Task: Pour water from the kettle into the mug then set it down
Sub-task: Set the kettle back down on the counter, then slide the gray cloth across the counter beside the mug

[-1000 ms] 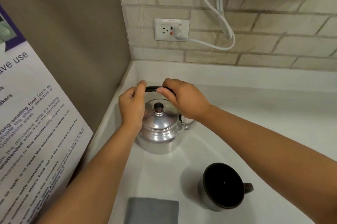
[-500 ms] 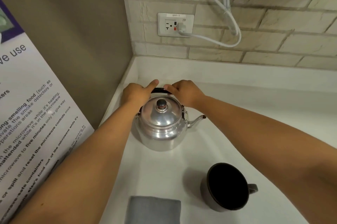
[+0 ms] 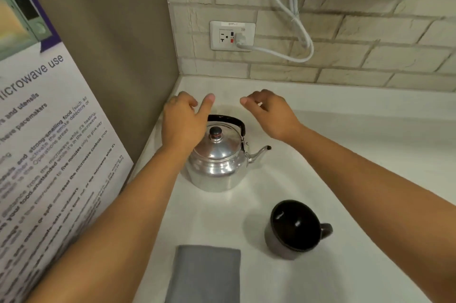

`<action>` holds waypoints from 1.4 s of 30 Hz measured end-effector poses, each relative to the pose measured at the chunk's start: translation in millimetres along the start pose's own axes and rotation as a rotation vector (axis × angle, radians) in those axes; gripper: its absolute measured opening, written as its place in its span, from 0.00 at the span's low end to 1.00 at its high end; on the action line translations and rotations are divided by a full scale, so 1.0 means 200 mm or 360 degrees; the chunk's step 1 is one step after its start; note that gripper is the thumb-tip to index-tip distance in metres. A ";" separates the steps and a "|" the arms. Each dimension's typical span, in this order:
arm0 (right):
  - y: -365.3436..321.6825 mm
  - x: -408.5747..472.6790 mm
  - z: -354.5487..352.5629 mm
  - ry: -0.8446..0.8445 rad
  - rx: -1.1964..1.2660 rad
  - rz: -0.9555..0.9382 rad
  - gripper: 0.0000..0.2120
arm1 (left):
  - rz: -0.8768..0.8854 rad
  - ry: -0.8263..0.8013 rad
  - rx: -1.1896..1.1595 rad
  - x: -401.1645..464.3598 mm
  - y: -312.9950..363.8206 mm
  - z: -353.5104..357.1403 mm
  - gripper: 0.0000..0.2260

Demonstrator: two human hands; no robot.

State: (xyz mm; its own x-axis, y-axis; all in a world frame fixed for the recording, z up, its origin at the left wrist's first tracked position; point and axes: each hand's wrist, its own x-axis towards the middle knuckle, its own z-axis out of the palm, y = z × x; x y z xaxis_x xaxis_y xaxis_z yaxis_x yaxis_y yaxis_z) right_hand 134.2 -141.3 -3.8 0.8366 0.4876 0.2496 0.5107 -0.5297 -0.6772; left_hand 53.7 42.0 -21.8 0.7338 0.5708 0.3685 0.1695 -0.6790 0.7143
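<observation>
A shiny metal kettle [image 3: 217, 162] with a black handle and black lid knob stands on the white counter [image 3: 345, 154] near the back left corner, its spout pointing right. A dark mug [image 3: 292, 228] stands in front of it to the right, handle to the right. My left hand [image 3: 183, 121] hovers over the kettle's left side, fingers apart, holding nothing. My right hand [image 3: 269, 114] hovers just behind and right of the handle, fingers loosely curled and empty. Neither hand touches the handle.
A folded grey cloth [image 3: 204, 274] lies at the counter's front edge. A brown side wall with a microwave-use poster [image 3: 49, 145] closes the left. The brick back wall carries an outlet [image 3: 232, 35] with a white cable [image 3: 291, 16] plugged in.
Both hands have let go of the kettle's handle and moved apart and up. The kettle now stands on the counter with the handle folded back.
</observation>
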 end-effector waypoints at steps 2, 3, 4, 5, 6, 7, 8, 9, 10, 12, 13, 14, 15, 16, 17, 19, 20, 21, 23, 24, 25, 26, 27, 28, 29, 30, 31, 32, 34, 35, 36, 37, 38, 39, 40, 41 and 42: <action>-0.02 -0.18 -0.11 0.0080 0.0033 -0.0131 0.15 | 0.0261 0.0087 -0.0145 -0.19 0.05 -0.07 0.19; -0.02 -0.29 -0.16 0.0116 0.0026 -0.0179 0.14 | 0.0334 0.0079 -0.0175 -0.30 0.06 -0.09 0.17; -0.02 -0.40 -0.21 0.0156 0.0017 -0.0212 0.13 | 0.0376 0.0053 -0.0198 -0.41 0.06 -0.11 0.16; 0.00 -0.51 -0.25 0.0205 -0.0002 -0.0227 0.13 | 0.0400 0.0017 -0.0211 -0.52 0.05 -0.13 0.15; 0.03 -0.63 -0.28 0.0260 -0.0028 -0.0208 0.14 | 0.0411 -0.0034 -0.0206 -0.63 0.03 -0.14 0.14; 0.06 -0.74 -0.29 0.0317 -0.0052 -0.0148 0.15 | 0.0407 -0.0098 -0.0179 -0.74 0.01 -0.15 0.13; 0.11 -0.86 -0.30 0.0374 -0.0066 -0.0057 0.15 | 0.0381 -0.0178 -0.0134 -0.84 -0.02 -0.15 0.11; 0.17 -0.97 -0.29 0.0432 -0.0072 0.0047 0.16 | 0.0344 -0.0270 -0.0078 -0.94 -0.06 -0.16 0.10; 0.22 -1.08 -0.27 0.0484 -0.0074 0.0153 0.17 | 0.0311 -0.0368 -0.0016 -1.04 -0.10 -0.16 0.10; 0.34 -1.27 -0.21 0.0498 -0.0100 0.0349 0.17 | 0.0284 -0.0542 0.0121 -1.21 -0.19 -0.17 0.09; 0.38 -1.35 -0.18 0.0434 -0.0151 0.0428 0.18 | 0.0287 -0.0620 0.0195 -1.28 -0.22 -0.17 0.10; 0.42 -1.42 -0.15 0.0318 -0.0244 0.0478 0.19 | 0.0290 -0.0704 0.0271 -1.35 -0.24 -0.17 0.14; 0.45 -1.47 -0.11 0.0173 -0.0373 0.0493 0.21 | 0.0308 -0.0785 0.0359 -1.40 -0.26 -0.17 0.20; 0.47 -1.51 -0.08 0.0029 -0.0507 0.0482 0.23 | 0.0345 -0.0842 0.0489 -1.45 -0.28 -0.16 0.24; 0.48 -1.54 -0.06 -0.0090 -0.0617 0.0457 0.24 | 0.0398 -0.0877 0.0627 -1.47 -0.30 -0.15 0.26; 0.49 -1.55 -0.04 -0.0213 -0.0708 0.0426 0.26 | 0.0461 -0.0917 0.0793 -1.43 -0.33 -0.14 0.27; 0.49 -1.54 -0.04 -0.0235 -0.0713 0.0425 0.26 | 0.0456 -0.0914 0.0830 -1.38 -0.34 -0.12 0.28; 0.49 -1.54 -0.04 -0.0249 -0.0714 0.0424 0.26 | 0.0424 -0.0901 0.0877 -1.31 -0.33 -0.08 0.27; 0.49 -1.54 -0.04 -0.0272 -0.0725 0.0420 0.26 | 0.0270 -0.0880 0.0971 -1.16 -0.29 0.05 0.26; 0.49 -1.54 -0.05 -0.0276 -0.0728 0.0421 0.27 | 0.0189 -0.0877 0.0985 -1.11 -0.24 0.12 0.26; 0.50 -1.54 -0.04 -0.0274 -0.0726 0.0425 0.27 | 0.0153 -0.0884 0.0965 -1.09 -0.18 0.18 0.26; 0.50 -1.55 -0.04 -0.0272 -0.0724 0.0426 0.26 | 0.0181 -0.0892 0.0915 -1.10 -0.13 0.23 0.26; 0.49 -1.55 -0.04 -0.0269 -0.0725 0.0423 0.26 | 0.0279 -0.0909 0.0841 -1.13 -0.10 0.25 0.25; 0.49 -1.56 -0.04 -0.0265 -0.0728 0.0419 0.26 | 0.0406 -0.0927 0.0757 -1.18 -0.10 0.24 0.24; 0.50 -1.55 -0.04 -0.0262 -0.0733 0.0412 0.26 | 0.0520 -0.0936 0.0679 -1.23 -0.11 0.19 0.24; 0.50 -1.55 -0.04 -0.0261 -0.0736 0.0402 0.26 | 0.0601 -0.0923 0.0624 -1.27 -0.16 0.12 0.23; 0.50 -1.55 -0.04 -0.0263 -0.0740 0.0393 0.26 | 0.0626 -0.0885 0.0602 -1.30 -0.21 0.04 0.23; 0.50 -1.55 -0.04 -0.0262 -0.0743 0.0389 0.26 | 0.0577 -0.0830 0.0624 -1.29 -0.27 -0.02 0.23; 0.51 -1.54 -0.04 -0.0261 -0.0743 0.0393 0.27 | 0.0346 -0.0755 0.0738 -1.20 -0.32 -0.05 0.22; 0.51 -1.55 -0.04 -0.0271 -0.0743 0.0397 0.27 | 0.0223 -0.0759 0.0813 -1.15 -0.30 -0.03 0.22; 0.51 -1.55 -0.04 -0.0279 -0.0743 0.0402 0.27 | 0.0150 -0.0768 0.0865 -1.13 -0.26 0.00 0.23; 0.51 -1.55 -0.04 -0.0281 -0.0742 0.0405 0.27 | 0.0138 -0.0793 0.0900 -1.14 -0.21 0.04 0.23; 0.51 -1.55 -0.04 -0.0282 -0.0742 0.0406 0.27 | 0.0162 -0.0825 0.0896 -1.18 -0.17 0.07 0.23; 0.51 -1.55 -0.04 -0.0282 -0.0743 0.0403 0.27 | 0.0215 -0.0846 0.0879 -1.25 -0.14 0.07 0.24; 0.51 -1.55 -0.04 -0.0281 -0.0740 0.0401 0.27 | 0.0277 -0.0852 0.0850 -1.33 -0.13 0.06 0.24; 0.51 -1.55 -0.04 -0.0282 -0.0732 0.0398 0.27 | 0.0342 -0.0840 0.0819 -1.44 -0.12 0.03 0.24; 0.51 -1.55 -0.05 -0.0287 -0.0712 0.0396 0.27 | 0.0407 -0.0837 0.0766 -1.54 -0.11 -0.01 0.25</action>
State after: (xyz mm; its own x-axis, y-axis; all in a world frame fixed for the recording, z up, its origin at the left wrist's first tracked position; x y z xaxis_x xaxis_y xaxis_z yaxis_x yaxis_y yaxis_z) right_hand -71.5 -353.0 -143.8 0.9160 0.4002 -0.0298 0.3689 -0.8689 -0.3302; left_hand -178.2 -118.2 -149.1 0.9855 0.1549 0.0696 0.1318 -0.9562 0.2615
